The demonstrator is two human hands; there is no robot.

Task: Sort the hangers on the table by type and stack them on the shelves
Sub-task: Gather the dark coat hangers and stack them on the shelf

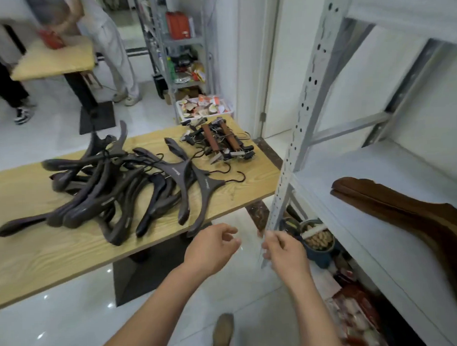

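Note:
A heap of dark brown wide-shouldered hangers (103, 192) lies across the wooden table (56, 256). At the table's far right corner sits a smaller pile of clip hangers (220, 142) with brown bars and metal clips. Brown wooden hangers (405, 213) lie stacked on the white shelf (377, 172) at the right. My left hand (212, 248) hovers just off the table's near edge, fingers loosely curled, holding nothing. My right hand (284, 248) is beside the shelf's grey upright post (287, 170), fingers loosely curled and holding nothing.
Under the shelf stand a pot (318, 244) and packaged goods (356, 310). A white bin of packets (204, 107) sits behind the table. Farther back are a second table (55, 62), two people standing by it, and a metal rack (184, 45).

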